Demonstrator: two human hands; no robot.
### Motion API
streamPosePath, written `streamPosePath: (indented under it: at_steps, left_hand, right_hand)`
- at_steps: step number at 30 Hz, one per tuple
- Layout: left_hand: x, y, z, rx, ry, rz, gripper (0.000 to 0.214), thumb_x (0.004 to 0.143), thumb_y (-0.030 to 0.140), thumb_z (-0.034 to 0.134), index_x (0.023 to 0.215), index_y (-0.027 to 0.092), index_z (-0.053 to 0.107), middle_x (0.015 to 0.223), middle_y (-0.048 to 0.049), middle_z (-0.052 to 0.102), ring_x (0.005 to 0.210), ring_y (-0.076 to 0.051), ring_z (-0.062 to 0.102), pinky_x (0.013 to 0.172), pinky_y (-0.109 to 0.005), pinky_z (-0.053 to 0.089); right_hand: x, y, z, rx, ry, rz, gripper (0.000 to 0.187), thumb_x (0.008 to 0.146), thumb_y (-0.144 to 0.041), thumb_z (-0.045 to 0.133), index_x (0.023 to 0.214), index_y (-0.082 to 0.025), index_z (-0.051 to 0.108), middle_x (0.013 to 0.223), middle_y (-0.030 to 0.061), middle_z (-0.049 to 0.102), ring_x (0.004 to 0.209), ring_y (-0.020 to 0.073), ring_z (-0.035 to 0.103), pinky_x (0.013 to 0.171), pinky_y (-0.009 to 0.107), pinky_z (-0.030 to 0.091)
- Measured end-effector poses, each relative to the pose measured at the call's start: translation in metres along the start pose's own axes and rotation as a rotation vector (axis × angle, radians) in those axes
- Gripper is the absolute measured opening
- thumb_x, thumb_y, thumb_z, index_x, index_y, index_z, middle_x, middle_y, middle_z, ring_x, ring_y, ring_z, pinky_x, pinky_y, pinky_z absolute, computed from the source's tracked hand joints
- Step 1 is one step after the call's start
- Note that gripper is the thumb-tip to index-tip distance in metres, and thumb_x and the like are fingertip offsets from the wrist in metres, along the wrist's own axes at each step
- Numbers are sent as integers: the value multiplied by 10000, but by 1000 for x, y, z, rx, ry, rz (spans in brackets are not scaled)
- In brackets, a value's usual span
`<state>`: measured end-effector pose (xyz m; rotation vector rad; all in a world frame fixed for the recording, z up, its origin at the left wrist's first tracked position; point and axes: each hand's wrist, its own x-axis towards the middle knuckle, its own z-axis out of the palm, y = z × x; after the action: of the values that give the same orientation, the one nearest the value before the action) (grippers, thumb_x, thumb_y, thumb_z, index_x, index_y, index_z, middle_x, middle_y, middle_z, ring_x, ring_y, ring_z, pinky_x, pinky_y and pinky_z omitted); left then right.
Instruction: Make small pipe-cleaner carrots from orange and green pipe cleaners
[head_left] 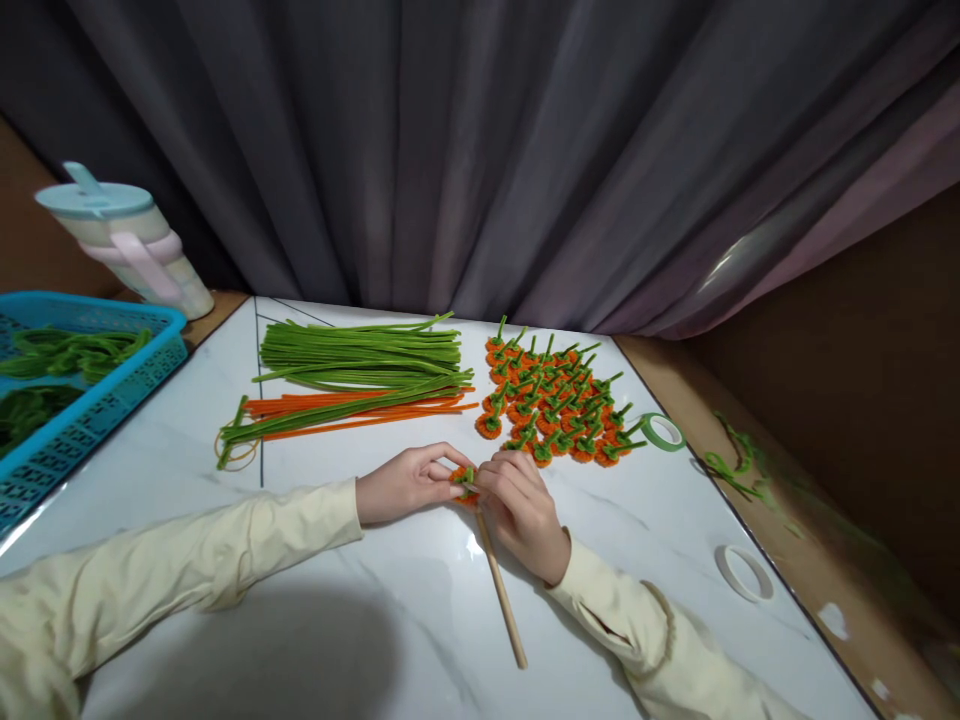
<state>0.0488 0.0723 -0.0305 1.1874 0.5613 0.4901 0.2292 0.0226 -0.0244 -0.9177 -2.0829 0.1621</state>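
Between the fingertips of both hands is a small orange fuzzy pipe-cleaner piece (464, 497) with a green top, partly covered by the fingers. My left hand (405, 485) pinches it from the left, thumb and forefinger closed on its edge. From the right, my right hand (521, 508) has its fingers curled at the green top. A pale wooden stick (501, 590) slants down from under my right hand; I cannot tell whether that hand touches it. Just beyond, several finished orange pieces with green stems (555, 400) stand grouped on the white marbled table (420, 610).
Green pipe cleaners (360, 350) and orange ones (390, 405) lie bundled at the back. A blue basket (135, 375) with green pieces and a lidded tumbler (150, 250) are at left. Green tape (663, 432) and a white ring (742, 573) lie at right. A dark curtain (420, 150) hangs behind.
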Motion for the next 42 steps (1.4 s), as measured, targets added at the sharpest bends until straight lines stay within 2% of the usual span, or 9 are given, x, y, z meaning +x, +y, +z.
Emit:
streamPosePath:
  at_steps: [3, 8, 11, 14, 16, 20, 26, 34, 42]
  left_hand:
    - [-1, 6, -1, -42, 28, -19, 377, 725, 336, 681, 999, 140, 511, 772, -64, 704, 742, -178, 657, 717, -285, 466]
    - [-2, 13, -1, -99, 34, -36, 425, 699, 346, 705, 1015, 133, 518, 869, -103, 694, 773, -176, 640, 736, -278, 445]
    - [-2, 13, -2, -90, 7, -58, 449, 681, 369, 715, 1016, 119, 553, 790, -75, 679, 691, -149, 615, 667, -246, 434]
    - [-1, 11, -3, -50, 26, -79, 484, 665, 392, 720, 1034, 108, 586, 600, 9, 591, 495, -75, 489, 513, -195, 355]
    - [0, 11, -3, -26, 33, -82, 509, 660, 402, 720, 1053, 105, 592, 546, 39, 534, 459, -56, 427, 479, -186, 316]
    - [0, 12, -1, -18, 20, -88, 490, 666, 387, 717, 1047, 109, 585, 613, 16, 579, 510, -65, 468, 501, -185, 332]
    - [-1, 12, 0, -21, -12, -79, 409, 689, 363, 704, 991, 117, 580, 675, -6, 631, 581, -79, 524, 547, -183, 352]
    - [0, 12, 0, -23, 30, -81, 434, 683, 415, 697, 962, 127, 531, 600, 27, 599, 488, -63, 471, 499, -186, 315]
    - [-1, 16, 2, -25, 45, -96, 453, 668, 420, 706, 953, 128, 510, 597, 24, 613, 470, -62, 473, 482, -189, 315]
  right_hand:
    - [1, 1, 0, 32, 44, 102, 156, 842, -160, 540, 993, -186, 516, 873, 71, 587, 828, 204, 515, 725, 361, 428]
    - [2, 5, 2, -15, 22, 161, 562, 776, -354, 643, 1265, -206, 410, 1179, 118, 545, 1088, 263, 475, 905, 434, 401]
    - [0, 7, 3, 15, -46, 142, 632, 806, -351, 611, 1356, -241, 319, 1276, 99, 501, 1157, 257, 431, 938, 437, 387]
    - [-2, 8, 4, 62, -67, 109, 616, 831, -326, 585, 1374, -277, 298, 1273, 76, 513, 1147, 243, 438, 924, 427, 399]
    - [-3, 8, 5, 76, -55, 100, 593, 842, -312, 573, 1371, -283, 308, 1233, 72, 546, 1116, 236, 463, 909, 425, 408]
    - [-2, 7, 5, 91, -30, 107, 519, 876, -278, 521, 1361, -274, 337, 1143, 75, 601, 1067, 230, 496, 871, 424, 431]
    - [-3, 6, 3, 30, -51, 32, 485, 906, -183, 440, 1369, -261, 319, 1229, 94, 556, 1071, 239, 482, 829, 437, 437]
    - [-3, 6, 4, 90, -5, 150, 495, 843, -243, 572, 1312, -260, 415, 1091, 71, 622, 1017, 223, 509, 842, 398, 447]
    - [-2, 4, 3, 63, 19, 182, 345, 828, -278, 594, 1164, -229, 533, 1089, 79, 625, 973, 218, 541, 804, 380, 463]
